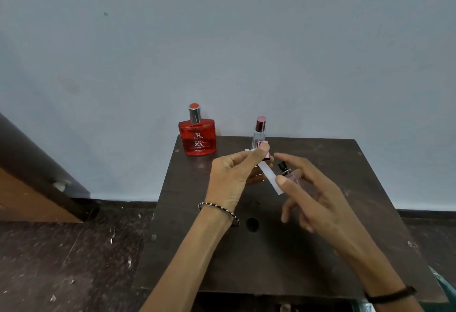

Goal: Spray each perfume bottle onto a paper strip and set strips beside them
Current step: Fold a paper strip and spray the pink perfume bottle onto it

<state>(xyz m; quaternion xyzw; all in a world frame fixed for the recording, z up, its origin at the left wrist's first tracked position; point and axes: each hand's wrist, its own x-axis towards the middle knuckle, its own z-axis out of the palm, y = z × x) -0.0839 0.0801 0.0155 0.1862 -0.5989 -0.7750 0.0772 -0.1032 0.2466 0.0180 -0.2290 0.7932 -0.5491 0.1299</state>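
While pinched, paper strip [270,178] slants down-right.

The red perfume bottle [197,139] reads "RED ZX" under a small, illegible brand line.

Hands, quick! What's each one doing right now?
Left hand pinches the paper strip.
Right hand grips the small pink perfume bottle, cap off.

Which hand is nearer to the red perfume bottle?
Left. The left hand holds a paper strip just in front and to the right of the red perfume bottle; the right hand, gripping a small pink bottle, is farther right.
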